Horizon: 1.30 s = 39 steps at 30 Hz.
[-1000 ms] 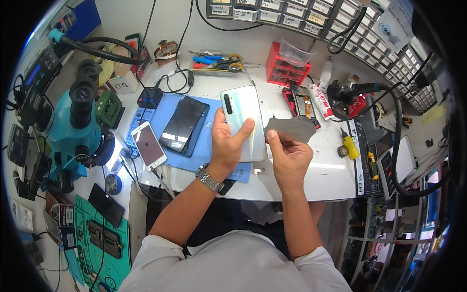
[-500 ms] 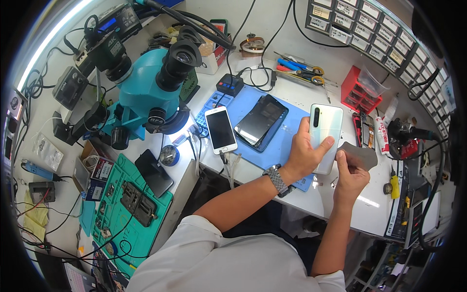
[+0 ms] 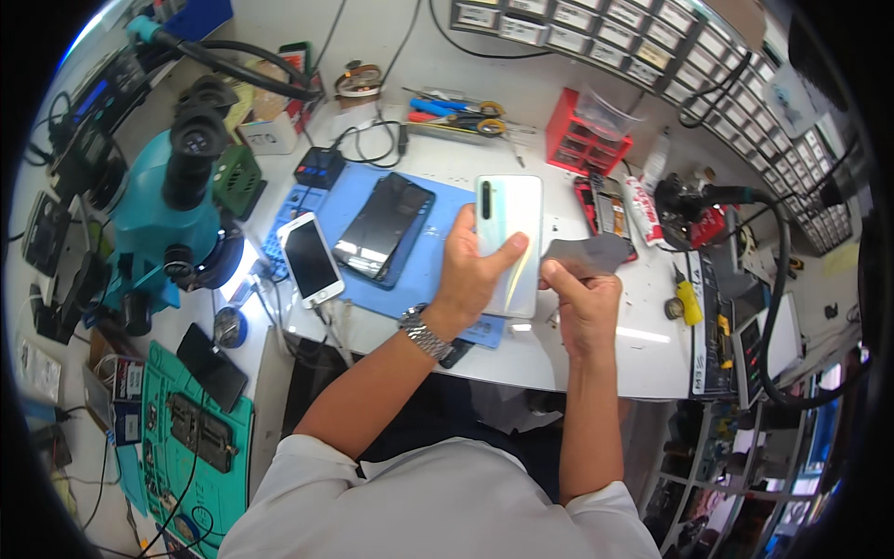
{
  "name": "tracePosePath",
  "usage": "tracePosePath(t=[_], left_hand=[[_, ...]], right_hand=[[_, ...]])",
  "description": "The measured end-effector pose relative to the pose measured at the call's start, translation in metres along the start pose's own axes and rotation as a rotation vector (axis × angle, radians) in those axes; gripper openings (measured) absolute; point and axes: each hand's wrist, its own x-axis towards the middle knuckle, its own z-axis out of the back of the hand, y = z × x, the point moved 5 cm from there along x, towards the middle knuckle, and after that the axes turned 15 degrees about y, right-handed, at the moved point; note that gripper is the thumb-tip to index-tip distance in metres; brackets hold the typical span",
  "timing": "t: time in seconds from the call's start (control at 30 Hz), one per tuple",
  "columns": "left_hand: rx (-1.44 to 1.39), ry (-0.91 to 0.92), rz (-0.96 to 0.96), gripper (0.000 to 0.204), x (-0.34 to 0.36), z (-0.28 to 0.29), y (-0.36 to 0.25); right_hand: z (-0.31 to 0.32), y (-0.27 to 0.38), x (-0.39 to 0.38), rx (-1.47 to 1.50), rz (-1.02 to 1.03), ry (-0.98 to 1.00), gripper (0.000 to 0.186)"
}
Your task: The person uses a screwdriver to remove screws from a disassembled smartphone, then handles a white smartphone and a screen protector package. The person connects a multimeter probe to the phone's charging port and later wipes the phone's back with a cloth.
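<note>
My left hand grips a pale pearly phone upright, back facing up, thumb across it. My right hand pinches a thin grey sheet between thumb and fingers, right beside the phone's right edge. Left of them a blue mat carries a dark phone that looks taken apart, its layers offset. A white phone with a dark screen and cable lies at the mat's left side. An opened red device rests beyond my right hand.
Teal microscope at left; green mat with holder below it. Tool tray, red drawer box and parts cabinet at the back. At right, yellow tool, black arm and shelves.
The view swung left, then back right, shifting the scene in the frame. Both hands keep their grips on the phone and grey sheet, with little visible movement relative to the desk.
</note>
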Motion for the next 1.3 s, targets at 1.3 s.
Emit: tracePosePath(t=[1.3], left_hand=[[-0.029, -0.186, -0.085, 0.034, 0.008, 0.02, -0.001]], right_hand=[[-0.019, -0.016, -0.05, -0.042, -0.123, -0.068, 0.017]])
